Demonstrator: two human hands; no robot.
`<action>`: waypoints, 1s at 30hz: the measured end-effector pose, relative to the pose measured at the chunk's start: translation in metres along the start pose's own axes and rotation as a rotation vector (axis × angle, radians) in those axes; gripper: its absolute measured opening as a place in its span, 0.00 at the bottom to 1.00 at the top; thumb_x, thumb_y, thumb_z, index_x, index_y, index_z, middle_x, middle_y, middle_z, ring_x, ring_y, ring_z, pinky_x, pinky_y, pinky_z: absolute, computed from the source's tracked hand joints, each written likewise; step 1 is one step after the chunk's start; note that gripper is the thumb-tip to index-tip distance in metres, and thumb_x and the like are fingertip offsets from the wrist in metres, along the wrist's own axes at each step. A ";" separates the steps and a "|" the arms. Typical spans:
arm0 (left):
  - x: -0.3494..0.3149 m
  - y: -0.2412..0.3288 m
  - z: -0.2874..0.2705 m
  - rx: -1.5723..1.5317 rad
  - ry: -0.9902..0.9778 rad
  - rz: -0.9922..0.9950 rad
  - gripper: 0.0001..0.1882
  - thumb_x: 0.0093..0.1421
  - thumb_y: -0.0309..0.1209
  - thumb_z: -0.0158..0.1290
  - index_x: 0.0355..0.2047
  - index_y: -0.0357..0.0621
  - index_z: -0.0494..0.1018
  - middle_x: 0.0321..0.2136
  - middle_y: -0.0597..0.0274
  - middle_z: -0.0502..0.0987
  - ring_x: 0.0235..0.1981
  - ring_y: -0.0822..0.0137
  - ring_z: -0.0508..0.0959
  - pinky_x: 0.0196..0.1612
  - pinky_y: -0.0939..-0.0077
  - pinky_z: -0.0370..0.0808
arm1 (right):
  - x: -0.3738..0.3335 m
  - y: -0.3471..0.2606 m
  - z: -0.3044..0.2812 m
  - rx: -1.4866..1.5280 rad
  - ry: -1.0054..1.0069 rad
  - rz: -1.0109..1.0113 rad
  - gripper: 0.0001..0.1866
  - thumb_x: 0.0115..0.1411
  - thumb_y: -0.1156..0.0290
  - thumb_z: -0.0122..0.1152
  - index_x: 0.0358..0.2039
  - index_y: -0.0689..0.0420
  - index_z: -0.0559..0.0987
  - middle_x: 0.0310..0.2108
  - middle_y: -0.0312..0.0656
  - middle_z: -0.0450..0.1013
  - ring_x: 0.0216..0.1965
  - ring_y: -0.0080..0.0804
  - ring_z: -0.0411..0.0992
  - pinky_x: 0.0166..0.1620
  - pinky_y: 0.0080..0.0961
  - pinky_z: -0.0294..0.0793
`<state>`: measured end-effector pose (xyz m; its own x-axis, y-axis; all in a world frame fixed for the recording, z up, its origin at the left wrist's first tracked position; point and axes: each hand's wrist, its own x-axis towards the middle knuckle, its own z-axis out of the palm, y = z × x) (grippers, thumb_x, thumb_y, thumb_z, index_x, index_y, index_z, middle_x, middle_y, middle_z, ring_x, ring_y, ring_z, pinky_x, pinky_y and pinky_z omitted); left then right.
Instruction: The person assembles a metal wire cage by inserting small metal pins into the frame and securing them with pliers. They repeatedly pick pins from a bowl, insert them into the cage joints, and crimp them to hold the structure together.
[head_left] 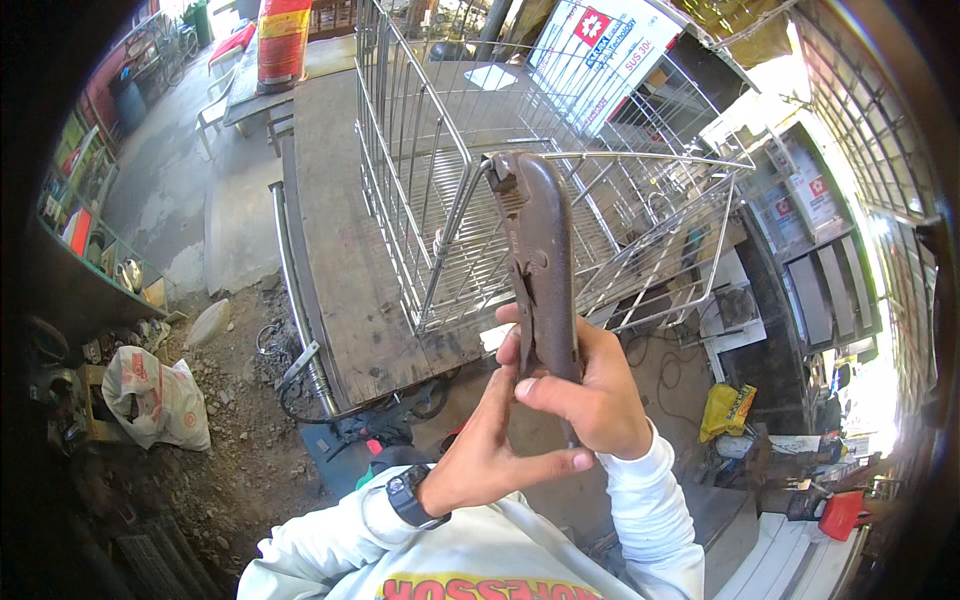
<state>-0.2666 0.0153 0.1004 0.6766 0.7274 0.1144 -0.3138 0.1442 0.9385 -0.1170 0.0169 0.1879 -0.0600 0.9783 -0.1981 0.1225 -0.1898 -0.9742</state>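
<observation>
A brown, worn metal tool (pixel 550 245) like heavy pliers, with a toothed jaw at its far end, stands raised in front of the wire rack (pixel 450 215). My right hand (pixel 605 400) is closed round its lower handle, thumb across the near side. Just left of the handle is my left hand (pixel 480 445), its thumb stretched out to the right under my right hand. The left fingers point up beside the handle; whether they touch it I cannot tell. A dark watch (pixel 408 495) is on my left wrist.
The rack stands on a brown worktable (pixel 345 270), with a metal bar (pixel 290 270) along its left side. A white sack (pixel 155 400) lies on the rubble at left. At right are a yellow bag (pixel 727 412) and a red object (pixel 842 516). Cables trail below the table.
</observation>
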 end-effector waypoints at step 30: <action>0.012 -0.012 -0.007 -0.548 -0.315 -0.176 0.28 0.68 0.30 0.63 0.62 0.30 0.66 0.52 0.57 0.80 0.55 0.69 0.79 0.58 0.69 0.76 | -0.001 -0.019 0.014 -0.272 0.286 -0.026 0.17 0.67 0.60 0.65 0.28 0.61 0.80 0.20 0.34 0.73 0.22 0.19 0.69 0.27 0.23 0.67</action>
<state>-0.2589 0.0272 0.0885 0.8856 0.4421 0.1426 -0.4182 0.6250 0.6592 -0.1334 0.0184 0.2053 0.2073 0.9733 -0.0983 0.3851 -0.1736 -0.9064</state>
